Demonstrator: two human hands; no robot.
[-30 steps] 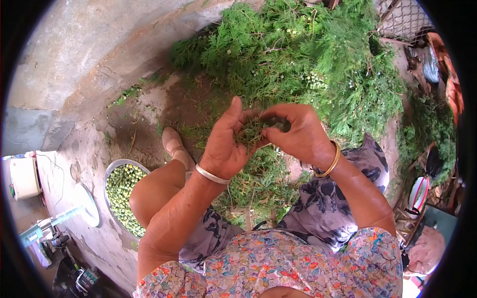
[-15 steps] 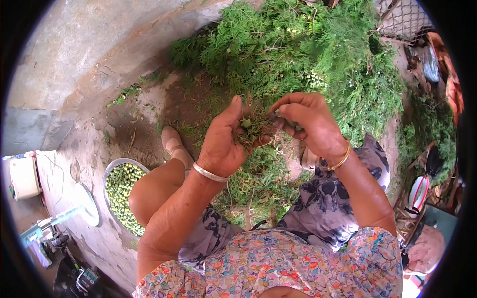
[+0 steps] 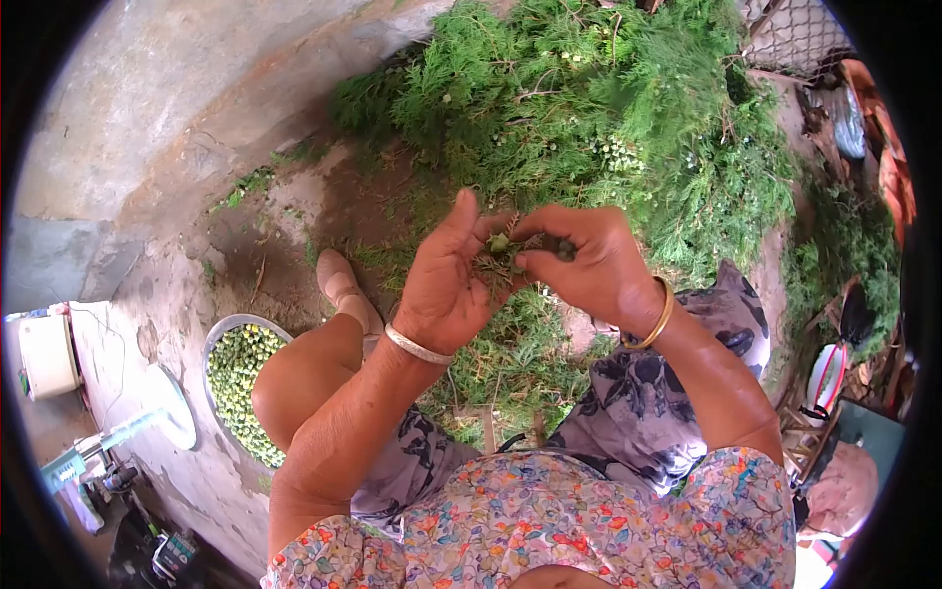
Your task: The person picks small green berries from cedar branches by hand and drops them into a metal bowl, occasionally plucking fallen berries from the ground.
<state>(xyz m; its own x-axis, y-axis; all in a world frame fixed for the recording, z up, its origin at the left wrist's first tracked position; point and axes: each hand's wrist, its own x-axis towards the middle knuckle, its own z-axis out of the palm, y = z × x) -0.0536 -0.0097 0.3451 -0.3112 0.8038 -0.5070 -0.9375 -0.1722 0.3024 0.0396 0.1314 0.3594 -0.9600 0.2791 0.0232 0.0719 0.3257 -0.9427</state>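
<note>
My left hand [image 3: 444, 285] holds a small evergreen sprig [image 3: 497, 257] with a pale green cone on it, thumb pointing up. At the sprig's right side, the thumb and forefinger of my right hand [image 3: 601, 270] close in a pinch. Some dark round green cones [image 3: 564, 249] show in the curled fingers of that hand. Exactly what its fingertips touch is partly hidden. Under both hands, loose green clippings [image 3: 510, 363] cover the ground between my knees.
A big heap of cut evergreen branches [image 3: 589, 118] lies ahead, with more greenery at the right. By my left knee stands a metal basin [image 3: 209, 365] full of green cones. A standing fan [image 3: 172, 407] and a white box [image 3: 47, 353] are farther left.
My right hand has moved left and down to the sprig, its fingertips now meeting it. My left hand has stayed nearly in place.
</note>
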